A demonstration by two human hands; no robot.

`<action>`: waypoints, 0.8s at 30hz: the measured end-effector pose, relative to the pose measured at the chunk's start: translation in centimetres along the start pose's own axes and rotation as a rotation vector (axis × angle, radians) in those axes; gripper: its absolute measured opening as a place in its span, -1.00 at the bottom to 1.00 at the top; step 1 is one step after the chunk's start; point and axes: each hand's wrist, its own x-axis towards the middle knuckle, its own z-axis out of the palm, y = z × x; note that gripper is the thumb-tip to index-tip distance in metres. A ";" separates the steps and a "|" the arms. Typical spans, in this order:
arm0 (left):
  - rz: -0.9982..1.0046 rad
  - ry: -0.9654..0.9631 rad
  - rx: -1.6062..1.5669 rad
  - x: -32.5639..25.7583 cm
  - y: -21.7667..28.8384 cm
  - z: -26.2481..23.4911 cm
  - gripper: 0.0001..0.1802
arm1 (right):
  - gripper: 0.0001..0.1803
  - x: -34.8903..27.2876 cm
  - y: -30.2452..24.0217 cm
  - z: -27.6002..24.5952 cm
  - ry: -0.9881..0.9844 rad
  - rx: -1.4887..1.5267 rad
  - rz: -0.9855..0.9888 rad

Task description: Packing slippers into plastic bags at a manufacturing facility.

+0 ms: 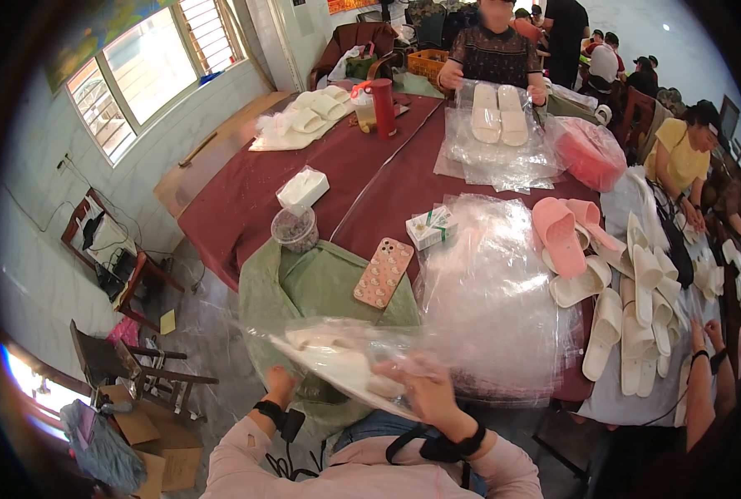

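A clear plastic bag (pixel 358 343) with white slippers (pixel 324 339) inside hangs tilted in front of me, blurred by motion. My right hand (pixel 430 384) grips it at its right end, fingers closed on the plastic. Just below the bag's left part is my left hand (pixel 280 382); its fingers are too blurred and hidden to read. Beneath lies a green cloth (pixel 329 279), with a pink patterned phone (pixel 384 273) on it. A wide stack of clear plastic bags (pixel 491 291) spreads to the right.
Pink slippers (pixel 558 237) and a pile of white slippers (pixel 636 328) lie at the right. Across the maroon-covered table (pixel 258 195), a person holds bagged white slippers (pixel 500 115). A red flask (pixel 383 108), a clear tub (pixel 294 230) and a small white box (pixel 431 227) also stand there.
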 end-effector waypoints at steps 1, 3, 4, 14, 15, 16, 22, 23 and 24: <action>-0.049 0.227 -0.161 -2.2 1.9 1.2 -0.58 | -0.78 1.0 0.8 -0.1 0.070 -0.008 0.122; 0.103 0.127 -0.058 -3.5 3.7 0.6 -0.63 | -0.78 1.8 1.6 0.8 0.120 -0.018 0.204; 0.225 0.058 0.043 -3.4 4.0 0.0 -0.63 | -0.78 2.3 2.7 0.6 0.119 0.028 0.237; 0.388 0.140 0.586 1.0 -4.9 -1.5 -0.67 | -0.75 2.5 3.0 -0.3 0.139 0.069 0.288; 0.410 0.094 0.596 0.9 -3.6 -0.3 -0.67 | -0.75 2.4 2.7 -1.5 0.154 0.054 0.283; 0.601 0.136 1.284 -0.3 -1.5 0.4 -0.65 | -0.75 2.4 1.8 -2.8 0.206 0.036 0.241; 0.388 0.510 2.044 5.8 -0.8 -5.2 -0.53 | -0.67 4.9 3.5 -1.9 -0.037 -0.083 0.404; 0.435 0.510 2.028 6.8 0.1 -4.1 -0.53 | -0.66 5.4 5.0 -1.6 -0.085 -0.087 0.400; 0.497 0.506 2.013 7.7 1.3 -2.6 -0.53 | -0.65 5.8 6.1 -1.3 -0.126 -0.095 0.387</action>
